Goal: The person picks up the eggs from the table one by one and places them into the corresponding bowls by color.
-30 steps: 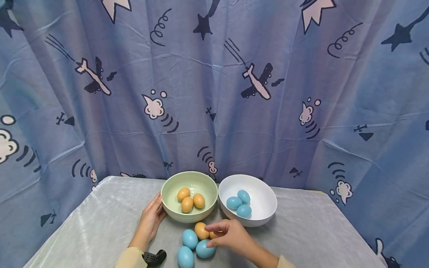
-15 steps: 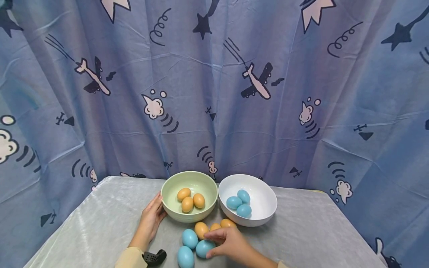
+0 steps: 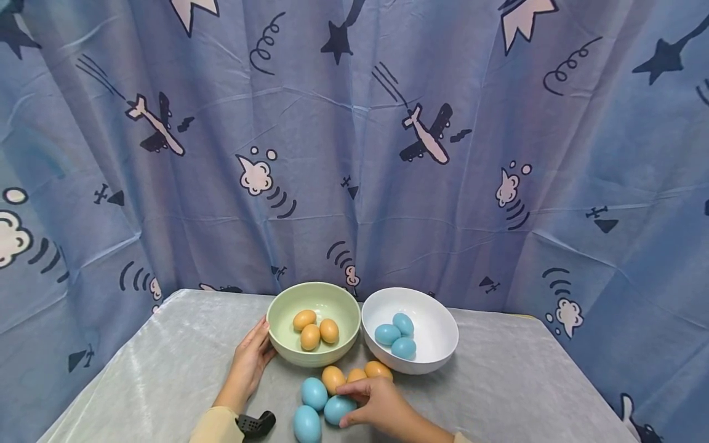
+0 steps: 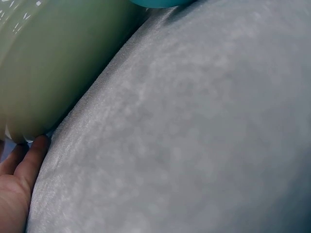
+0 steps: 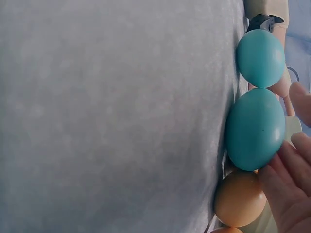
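My left hand [image 3: 250, 364] rests against the left outer side of the green bowl [image 3: 279, 351]; in the left wrist view its fingers [image 4: 34, 158] touch the bowl low down. My right hand [image 3: 382, 403] is at a blue egg [image 3: 336, 411] on the table, index finger above it and thumb at its lower right. In the right wrist view, fingertips touch that blue egg [image 5: 256, 128], while the thumb [image 5: 300, 102] appears apart from it. Two more blue eggs [image 3: 307, 424] lie to its left. Three orange eggs [image 3: 332, 379] lie behind, partly hidden by the hand.
Three orange eggs [image 3: 310, 337] are inside the green bowl. A white bowl [image 3: 437, 344] stands beside it on the right, with three blue eggs [image 3: 403, 348] in it. A grey cloth [image 3: 520, 381] covers the table; a patterned blue curtain [image 3: 310, 123] hangs behind.
My right hand has come down and slightly nearer the blue egg, uncovering more of the orange eggs behind. The left hand and both bowls have stayed in place.
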`<state>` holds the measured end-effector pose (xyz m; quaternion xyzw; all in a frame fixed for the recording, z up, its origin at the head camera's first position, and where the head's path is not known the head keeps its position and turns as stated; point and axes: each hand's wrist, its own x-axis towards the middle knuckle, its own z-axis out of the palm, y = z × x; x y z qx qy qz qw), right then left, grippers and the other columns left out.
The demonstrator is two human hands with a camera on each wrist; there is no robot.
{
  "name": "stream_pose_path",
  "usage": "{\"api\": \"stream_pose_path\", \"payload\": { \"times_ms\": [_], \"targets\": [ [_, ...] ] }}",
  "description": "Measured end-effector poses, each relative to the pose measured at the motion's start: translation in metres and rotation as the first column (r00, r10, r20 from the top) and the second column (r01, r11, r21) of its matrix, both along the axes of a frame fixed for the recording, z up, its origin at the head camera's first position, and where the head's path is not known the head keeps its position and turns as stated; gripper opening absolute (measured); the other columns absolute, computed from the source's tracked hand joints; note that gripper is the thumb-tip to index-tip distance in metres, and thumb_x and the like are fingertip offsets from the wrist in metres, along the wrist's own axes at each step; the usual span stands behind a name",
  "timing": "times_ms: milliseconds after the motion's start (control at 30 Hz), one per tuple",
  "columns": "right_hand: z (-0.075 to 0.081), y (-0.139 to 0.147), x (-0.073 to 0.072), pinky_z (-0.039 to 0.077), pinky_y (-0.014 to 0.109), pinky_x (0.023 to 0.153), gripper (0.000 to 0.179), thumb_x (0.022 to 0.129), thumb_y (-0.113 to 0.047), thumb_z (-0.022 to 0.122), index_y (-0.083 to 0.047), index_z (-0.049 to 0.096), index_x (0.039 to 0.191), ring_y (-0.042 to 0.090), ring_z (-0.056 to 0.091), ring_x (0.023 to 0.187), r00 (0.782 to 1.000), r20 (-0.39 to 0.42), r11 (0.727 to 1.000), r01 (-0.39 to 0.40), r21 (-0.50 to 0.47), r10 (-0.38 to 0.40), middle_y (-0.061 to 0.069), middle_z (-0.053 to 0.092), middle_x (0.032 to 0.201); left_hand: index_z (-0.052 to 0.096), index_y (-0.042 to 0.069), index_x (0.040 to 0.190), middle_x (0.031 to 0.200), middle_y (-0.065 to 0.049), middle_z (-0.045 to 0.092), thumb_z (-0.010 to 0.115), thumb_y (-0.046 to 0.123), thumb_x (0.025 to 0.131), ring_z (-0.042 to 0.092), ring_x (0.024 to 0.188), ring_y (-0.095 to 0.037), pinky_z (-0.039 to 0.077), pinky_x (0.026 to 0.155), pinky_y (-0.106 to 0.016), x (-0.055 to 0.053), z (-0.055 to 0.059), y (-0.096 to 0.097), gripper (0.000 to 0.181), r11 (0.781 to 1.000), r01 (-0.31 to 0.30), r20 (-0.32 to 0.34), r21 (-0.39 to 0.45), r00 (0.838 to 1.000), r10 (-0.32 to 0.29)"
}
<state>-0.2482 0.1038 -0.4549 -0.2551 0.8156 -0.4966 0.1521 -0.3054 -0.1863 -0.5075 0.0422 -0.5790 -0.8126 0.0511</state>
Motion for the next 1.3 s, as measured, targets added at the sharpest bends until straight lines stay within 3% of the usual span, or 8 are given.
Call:
{"api": "stream_pose_path", "payload": {
  "times_ms": [267,633,933,1300],
  "targets": [
    [0.0024,-0.0022,-0.0010,0.058,0.029,0.087,0.037,0.069,-0.007,0.089,-0.004,0.078,0.105,0.005,0.067,0.101,0.999,-0.040,0.998,0.033,0.055,-0.031,0.006,0.077,0.105,0.021,0.006,0.158,0.164,-0.014,0.021,0.046,0.037,0.106,0.024,0.151,-0.032,0.028,0.120,-0.054,-0.0009,0.0021,0.0012,0.066,1.000,-0.013,0.003,0.000,1.000,0.013],
    [-0.0003,-0.0046,-0.0017,0.055,0.020,0.083,0.037,0.070,-0.011,0.089,-0.010,0.079,0.105,-0.011,0.056,0.094,0.996,-0.083,0.991,0.023,0.133,-0.012,0.000,0.077,0.106,0.019,0.005,0.159,0.165,-0.015,0.020,0.045,0.038,0.106,0.022,0.152,-0.032,0.027,0.120,-0.055,-0.0002,0.0027,0.0010,0.066,1.000,-0.011,0.009,-0.013,1.000,0.011],
    [-0.0022,-0.0083,-0.0026,0.050,0.017,0.073,0.042,0.067,-0.005,0.089,-0.008,0.077,0.108,-0.003,0.052,0.081,0.999,-0.039,0.990,0.024,0.138,-0.019,0.002,0.077,0.107,0.019,0.005,0.158,0.165,-0.015,0.019,0.045,0.035,0.107,0.021,0.152,-0.033,0.027,0.120,-0.056,-0.0004,0.0021,0.0006,0.065,1.000,-0.011,0.005,-0.001,1.000,0.011],
    [-0.0015,-0.0069,-0.0008,0.053,0.019,0.072,0.041,0.067,-0.008,0.090,-0.007,0.078,0.106,-0.001,0.058,0.083,0.997,-0.023,0.991,0.070,0.112,-0.068,0.001,0.077,0.101,0.019,0.005,0.159,0.166,-0.014,0.018,0.045,0.036,0.107,0.019,0.153,-0.033,0.026,0.120,-0.056,0.0003,0.0005,0.0000,0.066,1.000,-0.001,0.008,-0.006,1.000,0.001]
  ]
}}
